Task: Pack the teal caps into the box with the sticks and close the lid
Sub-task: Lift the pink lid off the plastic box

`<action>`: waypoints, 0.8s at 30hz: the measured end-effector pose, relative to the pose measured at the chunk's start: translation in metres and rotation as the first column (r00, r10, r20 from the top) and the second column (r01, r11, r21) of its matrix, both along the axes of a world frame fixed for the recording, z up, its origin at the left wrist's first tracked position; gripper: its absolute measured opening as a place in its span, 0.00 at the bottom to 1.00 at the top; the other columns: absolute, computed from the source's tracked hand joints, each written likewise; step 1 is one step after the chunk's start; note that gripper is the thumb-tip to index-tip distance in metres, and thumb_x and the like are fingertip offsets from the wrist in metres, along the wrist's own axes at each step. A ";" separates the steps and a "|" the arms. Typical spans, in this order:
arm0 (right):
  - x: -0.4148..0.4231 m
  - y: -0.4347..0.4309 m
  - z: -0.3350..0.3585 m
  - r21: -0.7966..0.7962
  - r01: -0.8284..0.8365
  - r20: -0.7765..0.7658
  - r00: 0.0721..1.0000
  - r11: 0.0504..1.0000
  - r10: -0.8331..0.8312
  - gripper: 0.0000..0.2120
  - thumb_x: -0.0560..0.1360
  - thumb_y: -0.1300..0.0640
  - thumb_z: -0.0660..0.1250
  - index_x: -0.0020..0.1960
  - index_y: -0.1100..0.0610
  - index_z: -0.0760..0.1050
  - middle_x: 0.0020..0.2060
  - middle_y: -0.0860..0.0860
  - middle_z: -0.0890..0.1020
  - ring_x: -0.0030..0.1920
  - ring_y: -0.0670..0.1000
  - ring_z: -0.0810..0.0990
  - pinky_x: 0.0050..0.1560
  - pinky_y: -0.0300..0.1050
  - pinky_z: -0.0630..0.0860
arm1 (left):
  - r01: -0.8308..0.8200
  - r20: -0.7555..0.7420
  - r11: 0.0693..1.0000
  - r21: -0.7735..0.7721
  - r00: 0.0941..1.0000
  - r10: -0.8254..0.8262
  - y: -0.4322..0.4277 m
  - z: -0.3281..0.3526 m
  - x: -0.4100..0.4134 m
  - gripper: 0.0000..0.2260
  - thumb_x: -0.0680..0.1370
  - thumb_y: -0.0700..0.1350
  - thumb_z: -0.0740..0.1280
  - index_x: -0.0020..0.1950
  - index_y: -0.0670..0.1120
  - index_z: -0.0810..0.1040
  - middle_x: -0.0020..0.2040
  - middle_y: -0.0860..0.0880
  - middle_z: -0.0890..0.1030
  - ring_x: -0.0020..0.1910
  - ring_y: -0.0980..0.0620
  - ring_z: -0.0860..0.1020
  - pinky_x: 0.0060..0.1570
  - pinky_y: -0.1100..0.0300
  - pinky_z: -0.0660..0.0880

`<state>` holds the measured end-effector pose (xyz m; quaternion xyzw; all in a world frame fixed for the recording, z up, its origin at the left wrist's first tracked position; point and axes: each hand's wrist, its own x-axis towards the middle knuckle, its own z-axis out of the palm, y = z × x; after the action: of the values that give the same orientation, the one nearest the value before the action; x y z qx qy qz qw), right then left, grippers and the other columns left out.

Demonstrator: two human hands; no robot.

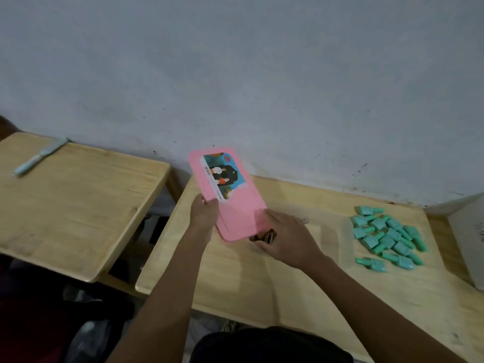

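My left hand [204, 213] grips the left edge of a pink lid [235, 213] with a picture sticker and holds it tilted up above the table. My right hand [285, 237] clasps the left end of a clear plastic box [343, 239] lying on the right table, its thumb touching the lid's lower corner. Dark sticks [267, 235] show inside the box between thumb and fingers. Several teal caps [387, 234] lie in a loose pile on the table right of the box.
The box and caps rest on a light wooden table [235, 279] against a grey wall. A second wooden table [78, 205] stands to the left across a gap, with a pale blue pen [39, 157] on it. A white box [468, 231] sits at the far right.
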<state>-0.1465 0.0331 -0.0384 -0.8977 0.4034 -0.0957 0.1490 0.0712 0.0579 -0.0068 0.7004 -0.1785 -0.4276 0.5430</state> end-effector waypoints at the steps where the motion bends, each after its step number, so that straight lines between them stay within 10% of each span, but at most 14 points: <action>1: -0.005 0.000 -0.006 0.063 0.042 -0.050 0.998 0.997 -0.039 0.39 0.72 0.35 0.65 0.76 0.53 0.61 0.72 0.50 0.70 0.70 0.52 0.69 0.68 0.49 0.65 | -0.017 0.135 1.000 0.013 0.991 0.015 0.000 -0.003 0.007 0.18 0.76 0.35 0.58 0.66 0.45 0.70 0.59 0.43 0.79 0.56 0.44 0.78 0.55 0.47 0.78; 13: -0.031 0.003 -0.030 0.405 0.088 -0.168 0.986 0.910 -0.020 0.16 0.80 0.51 0.61 0.66 0.47 0.75 0.62 0.47 0.80 0.59 0.51 0.78 0.56 0.48 0.75 | -0.175 0.371 0.964 0.201 0.924 0.090 0.026 -0.035 0.031 0.13 0.74 0.49 0.62 0.56 0.51 0.77 0.49 0.50 0.81 0.42 0.53 0.79 0.36 0.58 0.76; 24: -0.033 0.000 -0.035 0.395 0.061 -0.158 0.987 0.917 0.003 0.16 0.81 0.53 0.60 0.67 0.48 0.75 0.63 0.49 0.79 0.59 0.53 0.77 0.56 0.48 0.75 | -0.272 0.530 0.882 0.384 0.847 0.030 0.039 -0.087 0.031 0.17 0.78 0.54 0.56 0.53 0.45 0.80 0.48 0.44 0.81 0.45 0.46 0.78 0.44 0.53 0.73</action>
<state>-0.1795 0.0332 -0.0731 -0.8472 0.4381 0.0564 0.2952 0.1026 0.0973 -0.0935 0.9053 -0.1556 -0.2111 0.3342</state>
